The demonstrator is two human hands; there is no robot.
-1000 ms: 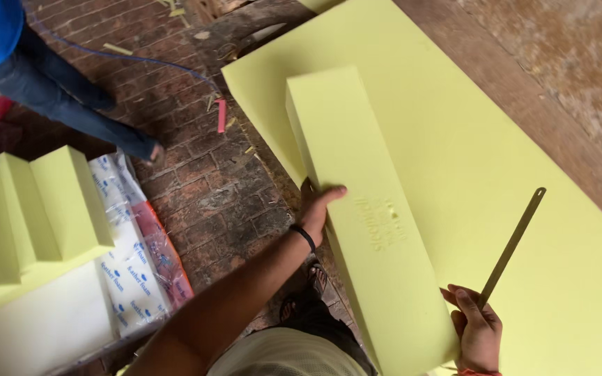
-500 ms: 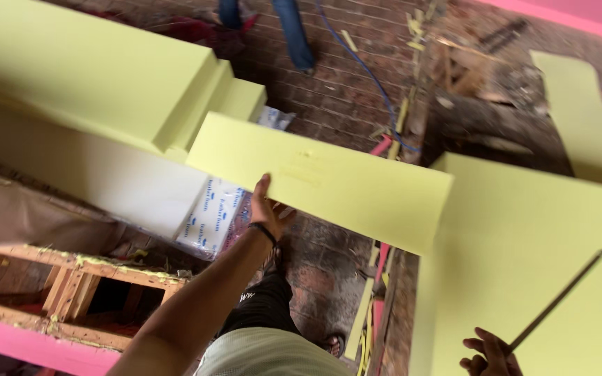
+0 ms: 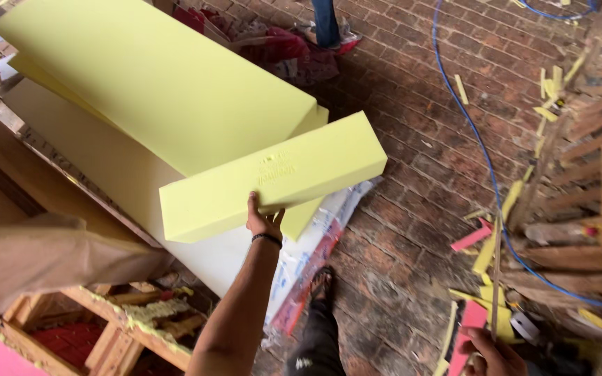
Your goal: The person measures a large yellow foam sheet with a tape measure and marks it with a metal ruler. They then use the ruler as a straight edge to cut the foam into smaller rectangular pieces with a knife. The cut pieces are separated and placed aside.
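One hand held up a long yellow foam block [image 3: 273,177] over a red brick floor [image 3: 412,139].

Behind the block lay one very big yellow foam slab [image 3: 155,76] on top of one pale cream foam sheet [image 3: 99,157], with more yellow foam edges peeking out between them, too hidden to count. One blue cable [image 3: 479,139] ran across the floor. Many small yellow foam scraps [image 3: 548,111] lay by the wooden frame [image 3: 593,174]. The left hand [image 3: 265,221] gripped the block's lower edge, held in the air. The right hand [image 3: 492,351] was cut off at the bottom; it was closed around one thin metal strip [image 3: 496,278].
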